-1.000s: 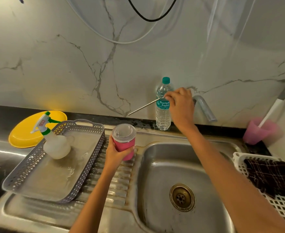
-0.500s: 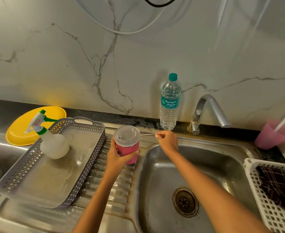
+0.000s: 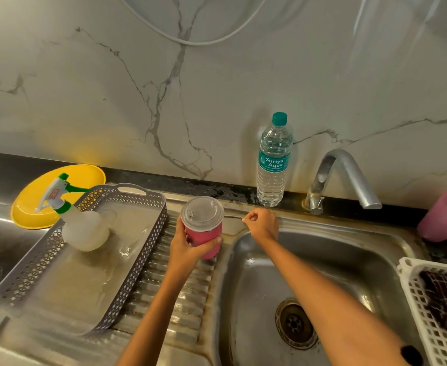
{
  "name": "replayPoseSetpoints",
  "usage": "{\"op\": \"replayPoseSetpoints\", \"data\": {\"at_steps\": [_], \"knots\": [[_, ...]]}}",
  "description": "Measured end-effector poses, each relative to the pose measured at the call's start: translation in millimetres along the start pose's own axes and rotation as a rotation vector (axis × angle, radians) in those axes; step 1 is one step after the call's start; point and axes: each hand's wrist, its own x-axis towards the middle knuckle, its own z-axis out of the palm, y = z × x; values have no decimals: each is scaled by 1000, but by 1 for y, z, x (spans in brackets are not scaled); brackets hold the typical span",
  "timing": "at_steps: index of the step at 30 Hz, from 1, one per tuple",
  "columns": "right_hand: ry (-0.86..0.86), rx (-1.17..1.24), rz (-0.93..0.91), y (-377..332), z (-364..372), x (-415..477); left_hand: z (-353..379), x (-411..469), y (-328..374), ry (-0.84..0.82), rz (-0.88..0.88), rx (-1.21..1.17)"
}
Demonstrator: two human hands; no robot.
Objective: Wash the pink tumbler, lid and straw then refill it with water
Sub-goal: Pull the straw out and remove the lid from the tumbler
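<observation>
Lowered from the water bottle point(image 3: 274, 165), the right hand point(image 3: 262, 224) pinches the steel straw point(image 3: 232, 216) in its grip on the sink rim point(image 3: 336, 225), at 3 o'clock of the lidded pink tumbler point(image 3: 204, 237), which the left hand point(image 3: 185, 249) wraps in its grip over the drainboard point(image 3: 180, 299).

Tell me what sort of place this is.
Most likely a home kitchen's washing-up area: a stainless steel sink with a ribbed drainboard, a tap against the marble-look wall, and a grey draining tray holding a spray bottle.
</observation>
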Motion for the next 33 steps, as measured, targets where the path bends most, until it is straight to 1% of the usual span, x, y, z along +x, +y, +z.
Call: {"op": "replayPoseSetpoints", "data": {"at_steps": [5,9,11,12,13,15,16,18,24,27,29,33], "knots": [[-21,107,18,-5,-2,2,7,1,-1,16,4,2],[37,214,-123,-33,-31,-11,12,-2,-2,-3,5,7],[4,281,-234,-52,-50,-23,15,-5,0,-16,9,8],[-47,305,-283,-60,-59,-30,17,-7,1,-26,14,10],[-122,300,-328,-65,-66,-39,20,-9,2,-40,22,12],[-267,173,-404,-69,-77,-59,25,-14,2,-66,42,23],[-297,70,-443,-68,-81,-70,27,-18,3,-75,55,30],[-275,-71,-510,-66,-87,-87,32,-25,4,-86,82,42],[-214,-24,-537,-62,-94,-117,37,-51,8,-111,118,15],[-184,56,-515,-60,-97,-125,33,-60,11,-143,118,40],[-191,108,-493,-59,-99,-128,29,-64,14,-159,115,73],[-220,144,-508,-60,-104,-130,20,-67,20,-188,121,123]]}}
